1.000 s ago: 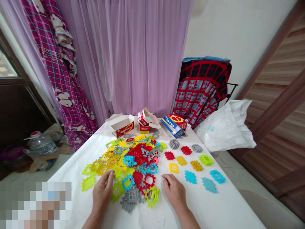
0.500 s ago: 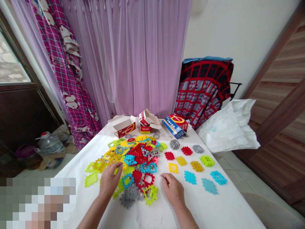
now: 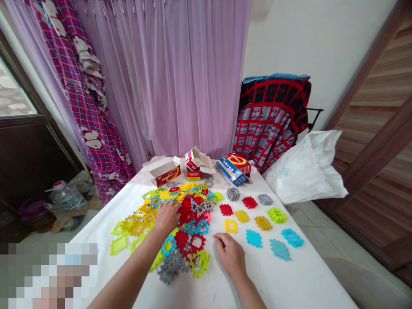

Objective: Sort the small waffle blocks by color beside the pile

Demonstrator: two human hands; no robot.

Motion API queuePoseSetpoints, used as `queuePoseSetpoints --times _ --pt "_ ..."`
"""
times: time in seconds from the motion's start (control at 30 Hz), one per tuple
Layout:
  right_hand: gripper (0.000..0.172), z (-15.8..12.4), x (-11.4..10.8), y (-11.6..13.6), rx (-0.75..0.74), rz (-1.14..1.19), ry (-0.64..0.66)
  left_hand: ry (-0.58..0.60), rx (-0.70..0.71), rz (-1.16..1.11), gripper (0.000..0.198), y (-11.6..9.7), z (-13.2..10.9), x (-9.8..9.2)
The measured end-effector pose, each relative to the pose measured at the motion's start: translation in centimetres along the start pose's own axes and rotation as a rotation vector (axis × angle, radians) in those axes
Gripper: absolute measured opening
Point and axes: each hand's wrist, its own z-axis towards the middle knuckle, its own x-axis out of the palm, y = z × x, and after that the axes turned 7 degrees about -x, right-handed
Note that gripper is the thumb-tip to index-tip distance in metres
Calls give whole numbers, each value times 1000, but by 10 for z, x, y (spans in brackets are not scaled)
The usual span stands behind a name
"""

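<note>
A heap of notched plastic building tiles (image 3: 137,225) in yellow, red, blue, green and grey covers the left half of the white table. Over the middle of it lies my left hand (image 3: 168,216), fingers reaching forward onto the red tiles (image 3: 186,211) and hiding the pieces underneath. Its fingers look apart, with nothing visibly lifted. My right hand (image 3: 231,254) rests on the cloth right of the heap, fingers curled in and nothing showing in them. Beyond it, sorted tiles sit apart, including a yellow frame tile (image 3: 231,226) and a blue tile (image 3: 254,238).
At the table's back stand an open red box (image 3: 166,172), stacked small boxes (image 3: 195,164) and a blue and red box (image 3: 234,168). A white sack (image 3: 304,167) leans at the right edge of the table (image 3: 273,283). Purple curtains (image 3: 196,86) hang behind.
My left hand has moved forward and right, from the heap's near left side onto its middle, covering blue tiles seen before. My right hand stays in about the same place.
</note>
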Motion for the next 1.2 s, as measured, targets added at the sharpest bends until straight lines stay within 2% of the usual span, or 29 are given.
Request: queuePoseSetpoints --times 0.27,0.47,0.67,0.8,0.97,1.07,1.2 --pt "31 2 -2 2 9 14 24 -39 150 -49 20 11 -28 -6" --pt "30 2 0 2 6 16 1 -102 180 -82 25 12 -38 -3" --pt "30 2 -1 3 13 23 2 -40 264 -64 21 4 -29 -1" --pt "30 2 -2 3 7 24 -6 -27 311 -58 26 0 -25 -4" --pt "29 2 -3 4 8 35 -4 -104 331 -85 27 -3 -33 -5" --pt "29 2 -5 7 14 36 6 -171 318 -108 28 -13 -42 1" --pt "28 2 -6 7 17 45 2 -181 406 -119 28 -26 -53 8"
